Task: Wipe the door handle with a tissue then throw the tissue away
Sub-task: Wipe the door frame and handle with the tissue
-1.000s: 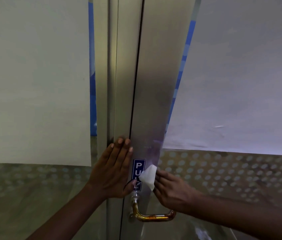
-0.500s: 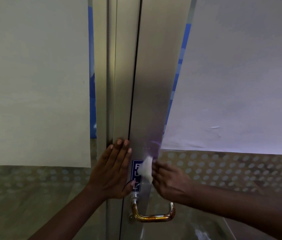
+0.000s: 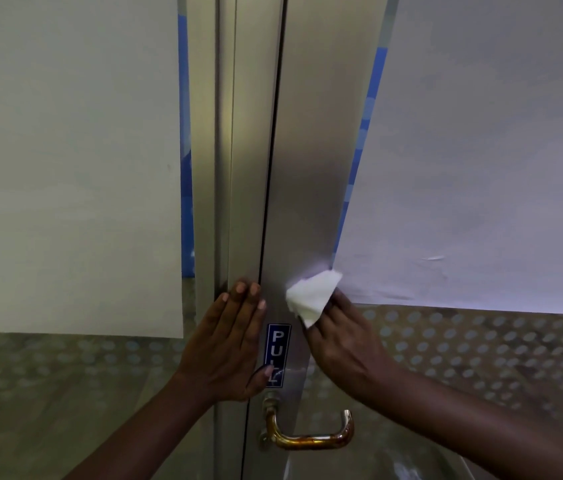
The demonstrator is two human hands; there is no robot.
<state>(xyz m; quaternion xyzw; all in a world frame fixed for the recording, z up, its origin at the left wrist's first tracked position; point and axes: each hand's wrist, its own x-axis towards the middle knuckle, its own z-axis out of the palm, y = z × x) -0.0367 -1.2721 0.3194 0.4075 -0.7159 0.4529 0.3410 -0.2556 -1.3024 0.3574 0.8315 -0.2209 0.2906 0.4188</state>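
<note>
Metal door frame (image 3: 311, 150) | right hand (image 3: 339, 344) presses tissue (image 3: 311, 296) against it

Single head cam, wide-angle, aimed straight at the metal door frame (image 3: 304, 168) from close range, tilted slightly down. Frame runs up the centre; door handle (image 3: 307, 434) sits low, near the bottom edge. Both forearms enter from the bottom corners. No second view.
</note>
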